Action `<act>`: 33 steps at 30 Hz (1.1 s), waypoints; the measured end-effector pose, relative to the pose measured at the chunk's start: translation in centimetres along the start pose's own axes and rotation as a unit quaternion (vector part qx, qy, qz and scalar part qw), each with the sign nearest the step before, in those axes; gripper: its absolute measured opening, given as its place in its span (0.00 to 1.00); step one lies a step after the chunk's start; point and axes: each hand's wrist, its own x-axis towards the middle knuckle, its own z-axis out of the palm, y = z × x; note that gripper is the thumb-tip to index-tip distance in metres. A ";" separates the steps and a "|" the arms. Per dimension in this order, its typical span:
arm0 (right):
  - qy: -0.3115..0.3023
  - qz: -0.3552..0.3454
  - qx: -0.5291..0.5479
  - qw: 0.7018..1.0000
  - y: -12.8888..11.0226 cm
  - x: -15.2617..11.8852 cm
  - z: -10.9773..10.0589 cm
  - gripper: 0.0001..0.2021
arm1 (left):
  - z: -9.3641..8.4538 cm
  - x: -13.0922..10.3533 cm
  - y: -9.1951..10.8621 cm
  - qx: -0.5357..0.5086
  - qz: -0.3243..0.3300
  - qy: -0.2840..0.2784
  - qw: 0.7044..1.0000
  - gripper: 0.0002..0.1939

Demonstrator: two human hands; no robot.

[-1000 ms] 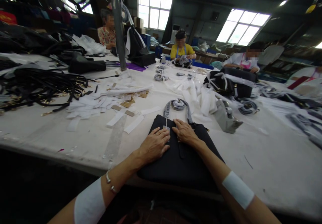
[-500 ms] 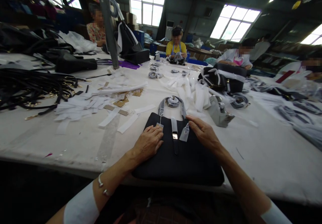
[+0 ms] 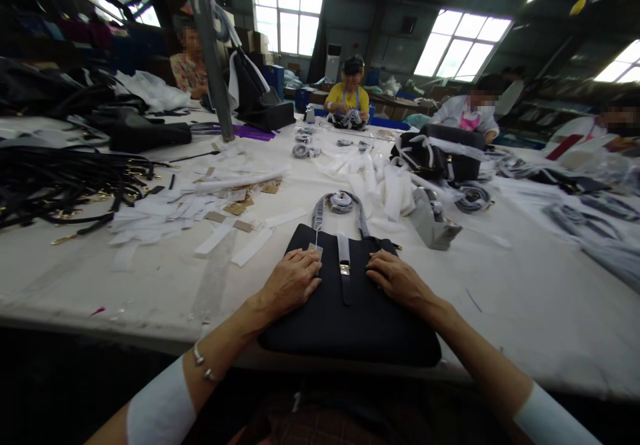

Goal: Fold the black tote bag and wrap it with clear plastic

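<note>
A black handbag (image 3: 350, 325) lies flat at the table's near edge, its wrapped handle (image 3: 361, 213) pointing away from me. Down its middle runs a strap with a shiny metal clasp (image 3: 345, 269), the strap's upper part covered in white wrap. My left hand (image 3: 295, 278) rests flat on the bag's left side, fingertips by a small tan tag (image 3: 315, 250) on a white string. On the right side, my right hand (image 3: 397, 278) lies on the bag with fingers slightly bent and apart. Whatever is under its palm is hidden.
A grey tape dispenser (image 3: 431, 221) stands right of the bag. White strips (image 3: 150, 215) and black straps with gold hooks (image 3: 75, 178) lie left. Beyond are coiled wrapped straps (image 3: 303, 150), more black bags (image 3: 440, 155), a metal post (image 3: 213, 58) and several co-workers.
My right hand has moved from the bag's upper right edge inward and down onto its front. The clear plastic tag there has gone out of sight. My left hand stays in place.
</note>
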 end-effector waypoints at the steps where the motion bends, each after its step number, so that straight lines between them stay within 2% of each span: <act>1: 0.009 0.005 0.015 1.000 0.1 -0.2 0.2 0.10 | 0.0 0.0 0.0 -0.002 -0.002 -0.001 1.000 0.15; 4: 0.026 0.028 0.065 0.997 0.2 -0.4 0.0 0.11 | -0.1 0.1 0.0 -0.017 -0.010 -0.005 1.000 0.14; 9: 0.094 0.093 0.110 0.985 -1.7 -0.4 -2.4 0.13 | -1.3 0.4 0.0 -0.098 -0.029 -0.003 0.995 0.17; 12: 0.082 0.089 0.103 0.987 -3.8 -1.0 -3.4 0.15 | -2.3 -0.1 -0.3 -0.155 -0.081 0.058 0.983 0.18; 15: 0.053 0.071 0.081 0.993 -5.5 -1.9 -3.7 0.18 | -2.7 -1.7 -1.2 -0.195 -0.168 0.129 0.958 0.19; 17: 0.033 0.066 0.055 0.996 -6.2 -2.1 -3.6 0.22 | -2.5 -3.1 -1.9 -0.274 -0.243 0.123 0.922 0.23; 19: 0.013 0.063 0.029 0.998 -6.5 -1.9 -3.4 0.25 | -2.3 -4.3 -2.5 -0.395 -0.312 0.083 0.860 0.28; 21: 0.005 0.066 0.003 0.998 -6.6 -1.2 -3.0 0.28 | -2.4 -5.2 -2.7 -0.494 -0.354 0.053 0.792 0.33; 23: 0.012 0.082 -0.022 0.996 -6.5 -0.4 -2.5 0.29 | -2.8 -5.6 -2.6 -0.545 -0.380 0.046 0.746 0.37; 26: 0.031 0.122 -0.045 0.991 -5.9 0.6 -2.0 0.30 | -3.7 -5.8 -2.5 -0.588 -0.419 0.025 0.692 0.39; 29: 0.053 0.153 -0.050 0.986 -5.0 0.9 -2.1 0.30 | -4.6 -5.8 -2.6 -0.616 -0.444 -0.001 0.651 0.36; 33: 0.110 0.192 -0.050 0.974 -4.4 1.3 -2.4 0.30 | -5.7 -5.6 -2.6 -0.662 -0.454 -0.006 0.596 0.33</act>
